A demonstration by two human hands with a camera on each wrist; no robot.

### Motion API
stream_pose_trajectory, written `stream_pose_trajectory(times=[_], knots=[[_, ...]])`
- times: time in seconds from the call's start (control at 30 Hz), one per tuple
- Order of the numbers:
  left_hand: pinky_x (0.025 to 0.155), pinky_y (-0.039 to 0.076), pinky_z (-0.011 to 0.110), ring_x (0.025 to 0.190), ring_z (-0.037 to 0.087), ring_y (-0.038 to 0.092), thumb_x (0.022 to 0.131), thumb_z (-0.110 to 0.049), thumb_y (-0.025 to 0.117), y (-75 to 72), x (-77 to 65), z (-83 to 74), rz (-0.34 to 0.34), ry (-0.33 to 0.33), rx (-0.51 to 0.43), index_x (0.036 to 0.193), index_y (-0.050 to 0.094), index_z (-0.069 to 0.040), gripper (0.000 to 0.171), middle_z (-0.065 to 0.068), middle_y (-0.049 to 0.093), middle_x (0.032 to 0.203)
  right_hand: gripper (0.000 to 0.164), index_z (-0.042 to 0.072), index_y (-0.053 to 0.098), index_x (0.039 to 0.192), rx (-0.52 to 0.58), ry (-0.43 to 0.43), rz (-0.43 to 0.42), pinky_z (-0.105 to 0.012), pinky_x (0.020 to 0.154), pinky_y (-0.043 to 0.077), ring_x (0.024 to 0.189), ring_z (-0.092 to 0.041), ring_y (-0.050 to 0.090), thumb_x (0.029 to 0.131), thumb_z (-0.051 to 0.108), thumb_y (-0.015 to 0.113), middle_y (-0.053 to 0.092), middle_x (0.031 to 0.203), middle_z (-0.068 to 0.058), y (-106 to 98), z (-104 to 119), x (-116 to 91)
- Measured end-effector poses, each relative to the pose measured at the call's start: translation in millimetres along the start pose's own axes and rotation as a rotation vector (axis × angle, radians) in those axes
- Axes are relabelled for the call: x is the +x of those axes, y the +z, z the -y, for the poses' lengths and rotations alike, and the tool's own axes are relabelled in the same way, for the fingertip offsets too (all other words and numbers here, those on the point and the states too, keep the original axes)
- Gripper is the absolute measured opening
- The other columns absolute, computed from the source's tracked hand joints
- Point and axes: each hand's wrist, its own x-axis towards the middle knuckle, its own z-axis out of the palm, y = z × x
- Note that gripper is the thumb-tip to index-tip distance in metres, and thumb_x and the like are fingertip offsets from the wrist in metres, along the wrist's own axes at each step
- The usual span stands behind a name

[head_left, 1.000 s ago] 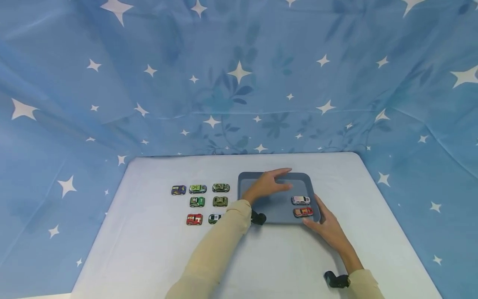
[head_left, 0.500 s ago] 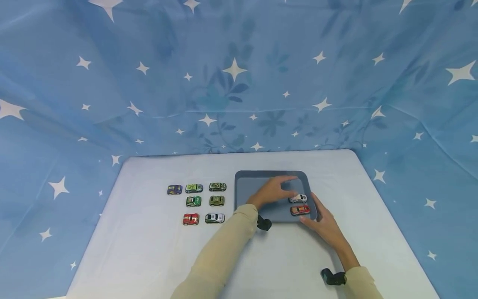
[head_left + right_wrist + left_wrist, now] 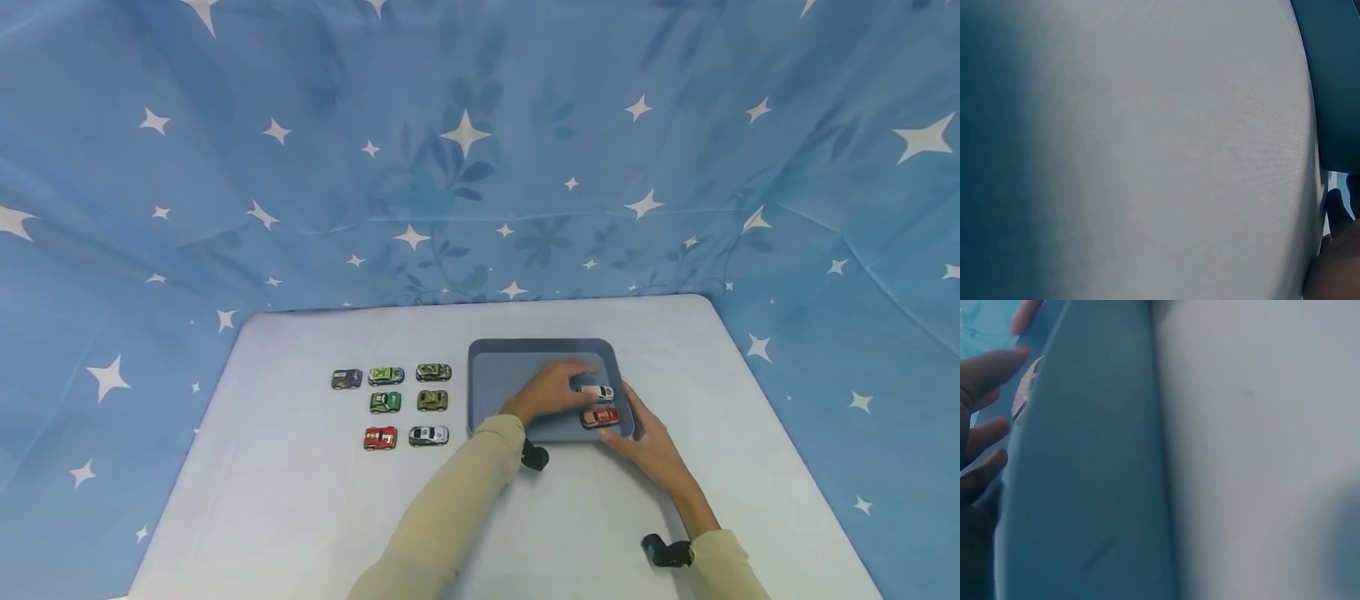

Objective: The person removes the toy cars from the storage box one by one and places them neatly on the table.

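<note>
A grey tray (image 3: pixel 495 367) holds a white toy car (image 3: pixel 600 391) and, just in front of it, a red and orange toy car (image 3: pixel 601 417). My left hand (image 3: pixel 551 390) reaches over the tray, thumb and forefinger apart around the white car. The thumb overlaps the car's near side; its left end is partly hidden. In the left wrist view, bent fingers (image 3: pixel 988 369) show past the tray's wall, close to a sliver of the car. My right hand (image 3: pixel 652 450) holds the tray's front right corner, thumb at the front rim and fingers along the right side.
Left of the tray, several toy cars stand in rows on the white table (image 3: pixel 300 500), among them a red one (image 3: pixel 380 438), a silver one (image 3: pixel 429 435) and a green one (image 3: pixel 386 402). A blue star-patterned cloth (image 3: pixel 337 183) hangs behind the table.
My left hand has moved right and forward over the tray, its thumb coming down to the white car. My right hand stays at the tray's corner. The head view has shifted slightly.
</note>
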Motion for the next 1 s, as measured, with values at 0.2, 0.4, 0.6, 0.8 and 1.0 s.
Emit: stream_pose_trajectory(times=[0.2,0.4,0.6,0.8,1.0], knots=[[0.107,0.048,0.022,0.127,0.010,0.063,0.105,-0.024,0.074,6.2,-2.5,-4.1,-0.005,-0.013,-0.074,0.148,0.065,-0.008,0.047,0.004,0.069,0.142,0.102,0.020,0.016,0.175,0.005,0.002,-0.004,-0.079,0.119,0.017,0.159,-0.051,0.015,0.096,0.039,0.080,0.019,0.176,-0.019,1.5,0.0,0.6],[0.100,0.050,0.019,0.118,0.007,0.066,0.104,-0.021,0.075,9.4,-0.8,-4.3,-0.010,-0.010,-0.027,0.145,0.068,-0.008,0.043,0.004,0.072,0.135,0.103,0.020,0.015,0.175,-0.005,0.012,0.001,-0.078,0.119,0.017,0.159,-0.051,0.014,0.096,0.039,0.079,0.018,0.176,-0.020,0.7,-0.1,1.2],[0.087,0.051,0.015,0.098,0.000,0.066,0.104,-0.019,0.075,10.5,1.7,-8.9,-0.030,-0.018,0.021,0.134,0.076,-0.010,0.032,-0.001,0.077,0.119,0.104,0.021,0.013,0.175,-0.023,0.020,0.008,-0.079,0.119,0.018,0.159,-0.052,0.015,0.097,0.040,0.079,0.018,0.176,-0.021,-2.9,2.9,0.4],[0.085,0.052,0.016,0.095,0.002,0.067,0.103,-0.016,0.075,10.1,3.3,-14.1,-0.054,-0.012,0.054,0.129,0.079,-0.010,0.027,-0.001,0.079,0.114,0.103,0.022,0.013,0.175,-0.013,0.009,0.005,-0.078,0.119,0.018,0.159,-0.051,0.014,0.098,0.039,0.078,0.018,0.176,-0.021,-4.6,2.8,0.9],[0.086,0.053,0.017,0.098,0.005,0.070,0.102,-0.014,0.076,10.7,-0.2,-12.5,-0.074,-0.015,0.052,0.125,0.081,-0.009,0.024,0.000,0.079,0.114,0.102,0.020,0.014,0.175,-0.001,0.011,0.006,-0.078,0.119,0.017,0.159,-0.052,0.014,0.097,0.039,0.078,0.018,0.176,-0.021,-1.4,1.5,0.1]])
